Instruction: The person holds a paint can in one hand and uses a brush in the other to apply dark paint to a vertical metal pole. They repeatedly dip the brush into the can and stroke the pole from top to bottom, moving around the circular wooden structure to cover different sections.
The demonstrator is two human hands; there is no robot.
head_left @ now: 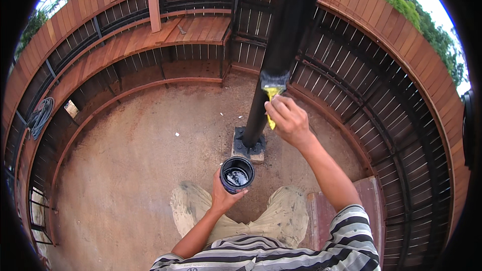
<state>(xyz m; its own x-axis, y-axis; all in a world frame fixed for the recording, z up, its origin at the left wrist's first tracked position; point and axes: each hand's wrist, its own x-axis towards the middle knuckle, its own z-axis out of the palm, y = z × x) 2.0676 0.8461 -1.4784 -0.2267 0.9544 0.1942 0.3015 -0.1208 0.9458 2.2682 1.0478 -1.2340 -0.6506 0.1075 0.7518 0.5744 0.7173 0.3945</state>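
My right hand [288, 119] is closed round the yellow handle of a paintbrush [272, 90]. The brush's bristles lie against a black metal post [289, 25], which rises from a bolted base plate [241, 140]. Below and left of the brush, my left hand [224, 194] is wrapped round a small dark can [237, 174], held upright over my lap. Glossy black paint [236, 176] shows inside the can. Where the bristles meet the post, their tips are hard to make out.
A curved wooden bench [135, 52] runs along the slatted round wall at the left, with a loose plank [154, 12] leaning there. Coiled cable [40, 117] hangs at the far left. A reddish board [346, 216] lies beside my right leg. White scraps dot the brown floor [125, 170].
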